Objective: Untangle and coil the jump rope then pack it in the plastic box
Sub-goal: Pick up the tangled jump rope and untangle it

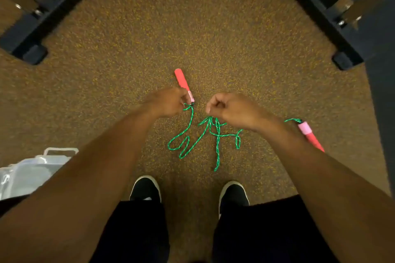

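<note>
Left hand [168, 101] curled, pinching pink end of red handle [182, 80]; handle points to 11 o'clock. Right hand [233, 110] fisted round bunched strands of jump rope [217, 135] (green cord, tangled loops spreading toward 6 o'clock over carpet [213, 38]). Second handle [310, 135] at 4 o'clock of right wrist. Plastic box [32, 171] at frame's 8 o'clock, well apart from rope.

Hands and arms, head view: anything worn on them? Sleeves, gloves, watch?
Nothing worn. The left hand and right hand are bare, with no gloves. The left forearm and right forearm are bare up to the frame edge: no sleeves, watch or bands. Rings: too blurred to tell. Below them show black legwear and black shoes.
</note>
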The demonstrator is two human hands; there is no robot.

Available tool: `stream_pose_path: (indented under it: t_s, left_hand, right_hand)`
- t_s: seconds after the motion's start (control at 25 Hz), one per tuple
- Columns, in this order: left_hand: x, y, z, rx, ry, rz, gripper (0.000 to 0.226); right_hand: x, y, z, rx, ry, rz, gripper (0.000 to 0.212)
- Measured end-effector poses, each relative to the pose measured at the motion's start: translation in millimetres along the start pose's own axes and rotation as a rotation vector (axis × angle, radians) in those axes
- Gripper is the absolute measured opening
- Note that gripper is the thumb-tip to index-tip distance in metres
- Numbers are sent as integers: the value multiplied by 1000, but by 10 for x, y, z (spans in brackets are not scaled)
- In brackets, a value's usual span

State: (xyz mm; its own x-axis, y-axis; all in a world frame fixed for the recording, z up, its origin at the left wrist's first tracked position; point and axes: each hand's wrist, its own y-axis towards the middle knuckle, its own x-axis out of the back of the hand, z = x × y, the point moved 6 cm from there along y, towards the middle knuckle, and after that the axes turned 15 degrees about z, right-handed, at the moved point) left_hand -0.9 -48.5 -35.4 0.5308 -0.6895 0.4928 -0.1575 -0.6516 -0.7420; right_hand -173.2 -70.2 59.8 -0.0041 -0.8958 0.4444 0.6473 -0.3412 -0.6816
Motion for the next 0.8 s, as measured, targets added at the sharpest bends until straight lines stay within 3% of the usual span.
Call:
stream_pose_path:
  t_s: [0.08,0.2,0.32,0.44,0.52,0.68,0.8]
  left_hand:
    - [-181,305,161,87,99,-25,18]
    - [-573,670,368,196,177,-61,35]
    - [-719,930,355,113,282,-158,32]
    - [-669,1173,287,92,609,-227,49]
    - [-546,1298,235,115,776,-267,41]
    - [-423,1397,181,105,875,-297,33]
    - [-413,1271,89,-39,827,-258,35]
  right_hand:
    - [-120,125,-106,-66,-223,167,24]
    - [-150,161,-129,-85,-295,219,30]
    - [-175,148,-116,-80,-332,210,30]
    - [-284,150,-165,-94,-418,289,35]
    - [-303,192,-213,-108,-417,317,37]
    - [-214,279,-247,-127,-371,320,38]
    - [-147,278,-247,-133,-308,293,36]
